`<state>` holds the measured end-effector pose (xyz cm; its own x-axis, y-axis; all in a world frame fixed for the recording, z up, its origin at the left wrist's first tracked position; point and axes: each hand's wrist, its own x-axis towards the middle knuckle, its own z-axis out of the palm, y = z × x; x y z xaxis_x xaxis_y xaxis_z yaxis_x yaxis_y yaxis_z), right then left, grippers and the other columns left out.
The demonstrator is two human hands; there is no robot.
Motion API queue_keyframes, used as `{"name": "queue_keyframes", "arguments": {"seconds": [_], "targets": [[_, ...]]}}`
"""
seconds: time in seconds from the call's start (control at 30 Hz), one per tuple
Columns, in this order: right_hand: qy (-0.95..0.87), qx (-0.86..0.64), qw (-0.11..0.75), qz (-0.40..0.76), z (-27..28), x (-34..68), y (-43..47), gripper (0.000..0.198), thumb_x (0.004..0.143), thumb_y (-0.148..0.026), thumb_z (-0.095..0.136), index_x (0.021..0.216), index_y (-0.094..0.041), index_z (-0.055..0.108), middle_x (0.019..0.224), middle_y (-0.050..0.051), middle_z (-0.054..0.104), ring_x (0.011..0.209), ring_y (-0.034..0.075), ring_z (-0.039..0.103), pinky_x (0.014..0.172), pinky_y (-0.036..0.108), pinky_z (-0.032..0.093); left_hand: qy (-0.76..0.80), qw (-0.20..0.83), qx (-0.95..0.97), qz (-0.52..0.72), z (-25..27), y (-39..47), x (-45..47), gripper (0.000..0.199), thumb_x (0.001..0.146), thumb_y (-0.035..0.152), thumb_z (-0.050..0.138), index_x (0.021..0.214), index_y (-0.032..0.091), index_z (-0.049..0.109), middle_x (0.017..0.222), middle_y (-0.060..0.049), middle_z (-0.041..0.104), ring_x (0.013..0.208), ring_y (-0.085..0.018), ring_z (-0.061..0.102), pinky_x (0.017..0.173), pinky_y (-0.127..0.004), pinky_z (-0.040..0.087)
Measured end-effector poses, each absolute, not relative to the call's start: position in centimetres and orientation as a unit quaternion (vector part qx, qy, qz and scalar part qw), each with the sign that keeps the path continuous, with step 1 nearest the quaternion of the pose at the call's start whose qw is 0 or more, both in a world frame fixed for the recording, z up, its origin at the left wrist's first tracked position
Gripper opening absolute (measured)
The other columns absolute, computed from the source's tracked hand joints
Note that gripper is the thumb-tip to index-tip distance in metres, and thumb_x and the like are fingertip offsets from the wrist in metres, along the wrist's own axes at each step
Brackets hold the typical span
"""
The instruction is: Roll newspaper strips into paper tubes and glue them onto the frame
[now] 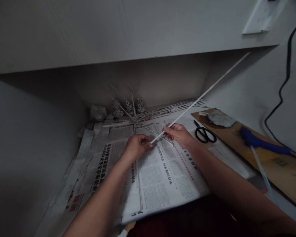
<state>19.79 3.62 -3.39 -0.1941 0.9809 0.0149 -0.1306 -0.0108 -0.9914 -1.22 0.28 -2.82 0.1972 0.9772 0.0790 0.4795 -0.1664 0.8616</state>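
A long white rolled-paper stick (pixel 209 89) slants up to the right across the view. My left hand (pixel 138 146) pinches its lower end between thumb and fingers. Further up, my right hand (pixel 177 133) is closed around the same stick. Just beyond both hands, several paper sticks meet at a crossed centre (pixel 134 120) and spread outward from it. One of these sticks passes beneath the held one. Spread newspaper sheets (pixel 153 184) lie under my hands.
Three small woven cones (pixel 117 109) stand at the back beside a clear bag (pixel 98 113) and a bundle of paper sticks (pixel 177 107). To the right are black scissors (pixel 205 134), cardboard (pixel 268 158) and a blue glue gun (pixel 263 143). A wall overhangs the back.
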Motion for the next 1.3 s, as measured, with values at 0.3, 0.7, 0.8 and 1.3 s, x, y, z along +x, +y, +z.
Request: {"name": "queue_keyframes", "arguments": {"seconds": [0.3,0.7,0.8,1.3], "targets": [[-0.525,-0.411,0.492,0.560,-2.9,18.3,2.6,0.034,0.064,-0.044,0.076,0.075,-0.016,0.061,0.059,0.001,0.063,0.051,0.010,0.052,0.045,0.021,0.035,0.507,0.446,0.568,0.470,-0.7,1.3,-4.1,0.026,0.051,0.027,0.081,0.071,0.014,0.070,0.067,0.000,0.064,0.057,-0.010,0.051,0.053,-0.020,0.038],[-0.458,-0.396,0.599,0.523,-1.5,14.1,-0.1,0.033,0.068,-0.047,0.072,0.076,-0.019,0.059,0.066,-0.001,0.057,0.052,0.009,0.052,0.042,0.020,0.034,0.316,0.653,0.199,0.659,-1.0,1.3,-1.9,0.011,0.073,0.018,0.071,0.079,0.014,0.063,0.075,-0.001,0.067,0.062,-0.008,0.063,0.058,-0.018,0.053],[-0.393,-0.394,0.566,0.608,-1.4,12.7,-2.5,0.036,0.072,-0.053,0.066,0.083,-0.020,0.057,0.072,-0.001,0.055,0.051,0.009,0.052,0.042,0.020,0.034,0.285,0.664,0.169,0.670,-1.0,1.3,-1.9,0.011,0.078,0.025,0.066,0.079,0.015,0.060,0.072,0.000,0.066,0.064,-0.011,0.064,0.064,-0.025,0.056],[-0.785,-0.581,0.192,-0.099,1.0,21.0,-13.6,0.032,0.086,-0.030,0.050,0.115,-0.019,0.060,0.106,0.015,0.065,0.098,0.034,0.057,0.079,0.048,0.045,0.265,0.610,0.047,0.745,-0.1,1.2,-2.2,0.025,0.093,0.025,0.043,0.070,0.016,0.049,0.052,0.005,0.049,0.046,-0.005,0.049,0.058,-0.020,0.050]]}}
